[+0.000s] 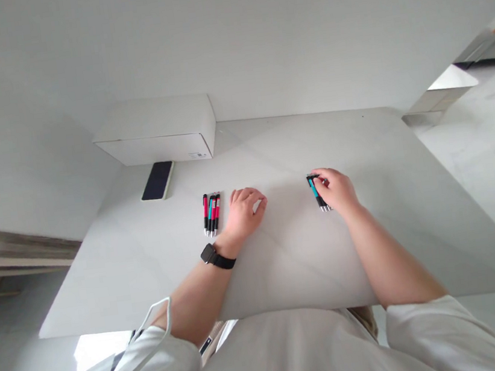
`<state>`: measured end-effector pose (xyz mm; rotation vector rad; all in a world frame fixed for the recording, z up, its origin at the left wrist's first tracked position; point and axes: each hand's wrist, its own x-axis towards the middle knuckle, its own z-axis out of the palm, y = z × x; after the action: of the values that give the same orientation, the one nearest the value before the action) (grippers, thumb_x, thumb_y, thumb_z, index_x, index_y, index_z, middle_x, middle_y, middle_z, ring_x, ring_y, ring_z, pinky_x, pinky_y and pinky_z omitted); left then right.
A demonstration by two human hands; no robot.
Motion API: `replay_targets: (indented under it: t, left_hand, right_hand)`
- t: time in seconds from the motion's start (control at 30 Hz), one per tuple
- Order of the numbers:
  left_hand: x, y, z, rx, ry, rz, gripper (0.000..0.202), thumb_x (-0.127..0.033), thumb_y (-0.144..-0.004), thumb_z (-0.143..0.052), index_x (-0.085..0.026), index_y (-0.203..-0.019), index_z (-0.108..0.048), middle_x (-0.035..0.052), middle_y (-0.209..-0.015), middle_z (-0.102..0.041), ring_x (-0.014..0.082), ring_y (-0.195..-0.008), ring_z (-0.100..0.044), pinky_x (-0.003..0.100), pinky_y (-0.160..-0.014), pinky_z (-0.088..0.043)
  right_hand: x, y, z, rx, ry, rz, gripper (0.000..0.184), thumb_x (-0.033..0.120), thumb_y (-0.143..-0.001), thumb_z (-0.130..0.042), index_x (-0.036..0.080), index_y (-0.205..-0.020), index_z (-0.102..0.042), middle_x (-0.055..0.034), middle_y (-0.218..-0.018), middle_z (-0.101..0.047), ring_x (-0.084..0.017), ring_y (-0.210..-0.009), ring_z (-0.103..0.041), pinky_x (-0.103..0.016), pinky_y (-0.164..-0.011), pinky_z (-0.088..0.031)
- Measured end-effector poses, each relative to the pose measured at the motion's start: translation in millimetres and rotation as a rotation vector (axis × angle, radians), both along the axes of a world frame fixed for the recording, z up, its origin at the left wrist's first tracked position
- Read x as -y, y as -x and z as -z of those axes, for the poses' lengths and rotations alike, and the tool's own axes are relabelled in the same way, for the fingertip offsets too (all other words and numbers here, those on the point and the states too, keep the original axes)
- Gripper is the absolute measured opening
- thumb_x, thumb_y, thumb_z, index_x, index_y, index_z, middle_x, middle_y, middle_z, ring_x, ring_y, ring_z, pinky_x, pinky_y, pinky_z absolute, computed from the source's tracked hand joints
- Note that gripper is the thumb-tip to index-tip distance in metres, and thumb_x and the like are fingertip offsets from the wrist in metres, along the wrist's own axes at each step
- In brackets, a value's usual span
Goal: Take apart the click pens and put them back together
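My left hand [245,211] rests on the white table [285,265] with its fingers bent and its thumb apart from them, holding nothing. Just left of it lie several pens [212,214] side by side, with red or teal upper barrels, black grips and silver tips toward me. Over to the right, my right hand [337,189] is closed on another bunch of pens [313,189]. A teal barrel and several silver tips show there, while the fingers hide the rest of that bunch.
A white box [155,146] stands at the back left against the wall. In front of it lies a dark-screened phone [157,181]. A black watch [209,254] is on my left wrist, and a white cord [170,317] hangs near my left forearm.
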<state>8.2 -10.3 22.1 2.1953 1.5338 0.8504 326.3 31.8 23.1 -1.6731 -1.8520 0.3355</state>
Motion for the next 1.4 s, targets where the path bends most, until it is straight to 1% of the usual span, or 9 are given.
replay_targets:
  t: [0.13,0.27,0.4,0.6,0.8,1.0,1.17,1.33,1.4]
  left_hand:
    - [0,4,2.3,-0.082,-0.071,-0.205,0.018,-0.038,-0.103,-0.058,-0.03,-0.109,-0.073,0.0099,-0.134,-0.065,0.0344,-0.131,-0.053,0.067,-0.124,-0.019]
    - [-2,9,9.0,-0.116,-0.064,-0.254,0.018,-0.037,-0.098,-0.064,-0.029,-0.113,-0.072,0.0114,-0.14,-0.059,0.0366,-0.131,-0.052,0.066,-0.12,-0.027]
    - [-1,8,10.1,-0.077,-0.045,-0.19,0.019,-0.036,-0.099,-0.062,-0.028,-0.113,-0.072,0.0107,-0.146,-0.054,0.0344,-0.129,-0.054,0.057,-0.114,-0.04]
    - [1,6,5.5,-0.067,-0.049,-0.212,0.016,-0.033,-0.099,-0.062,-0.028,-0.11,-0.073,0.0109,-0.145,-0.055,0.036,-0.131,-0.053,0.062,-0.12,-0.033]
    - [2,6,3.0,-0.031,-0.044,-0.027,0.024,-0.022,-0.101,-0.054,-0.027,-0.119,-0.069,0.0109,-0.15,-0.05,0.031,-0.137,-0.051,0.052,-0.117,-0.043]
    - [-2,11,11.6,-0.102,-0.022,-0.145,0.033,-0.012,-0.093,-0.057,-0.027,-0.12,-0.069,0.0128,-0.144,-0.054,0.0352,-0.132,-0.054,0.058,-0.115,-0.043]
    - [-1,9,8.9,-0.104,-0.035,-0.014,0.038,-0.011,-0.093,-0.055,-0.026,-0.127,-0.066,0.0116,-0.148,-0.052,0.0304,-0.135,-0.053,0.048,-0.115,-0.045]
    - [2,10,2.9,-0.298,0.024,-0.261,0.053,-0.019,-0.092,-0.061,-0.024,-0.145,-0.053,0.0158,-0.132,-0.063,0.0388,-0.124,-0.058,0.057,-0.107,-0.045]
    - [0,11,4.7,-0.333,0.046,-0.259,0.048,-0.021,-0.094,-0.059,-0.023,-0.142,-0.055,0.0159,-0.124,-0.067,0.039,-0.118,-0.061,0.056,-0.102,-0.047]
  right_hand:
    - [13,34,1.7,-0.037,0.042,-0.214,0.031,0.033,-0.098,-0.056,0.029,-0.121,-0.076,-0.0078,-0.109,-0.076,-0.024,-0.089,-0.069,-0.041,-0.093,-0.055]
    - [18,48,7.2,-0.064,0.096,-0.327,0.03,0.036,-0.099,-0.055,0.031,-0.12,-0.076,-0.007,-0.109,-0.076,-0.024,-0.086,-0.069,-0.041,-0.088,-0.056]
    - [18,48,8.5,-0.069,0.107,-0.345,0.03,0.038,-0.099,-0.055,0.031,-0.119,-0.077,-0.0072,-0.107,-0.075,-0.025,-0.088,-0.069,-0.042,-0.088,-0.056]
    - [18,47,8.3,-0.074,0.086,-0.37,0.029,0.036,-0.1,-0.054,0.031,-0.116,-0.077,-0.0067,-0.108,-0.076,-0.024,-0.088,-0.07,-0.041,-0.087,-0.056]
    - [19,50,7.2,-0.041,0.123,-0.384,0.029,0.034,-0.1,-0.054,0.032,-0.117,-0.077,-0.0059,-0.113,-0.077,-0.025,-0.095,-0.072,-0.041,-0.09,-0.057]
    - [18,50,8.7,-0.029,0.118,-0.409,0.028,0.032,-0.101,-0.055,0.031,-0.116,-0.078,-0.0055,-0.11,-0.078,-0.024,-0.095,-0.072,-0.039,-0.089,-0.056]
    - [18,49,12.6,-0.019,0.076,-0.439,0.027,0.028,-0.101,-0.056,0.029,-0.116,-0.078,-0.0056,-0.107,-0.078,-0.023,-0.093,-0.072,-0.036,-0.086,-0.055]
    - [17,48,14.5,-0.007,0.059,-0.451,0.025,0.027,-0.101,-0.057,0.027,-0.115,-0.078,-0.0061,-0.106,-0.078,-0.021,-0.09,-0.072,-0.033,-0.083,-0.055]
    - [17,49,14.8,-0.01,0.067,-0.454,0.025,0.028,-0.101,-0.057,0.027,-0.115,-0.078,-0.0062,-0.105,-0.078,-0.021,-0.088,-0.072,-0.033,-0.082,-0.055]
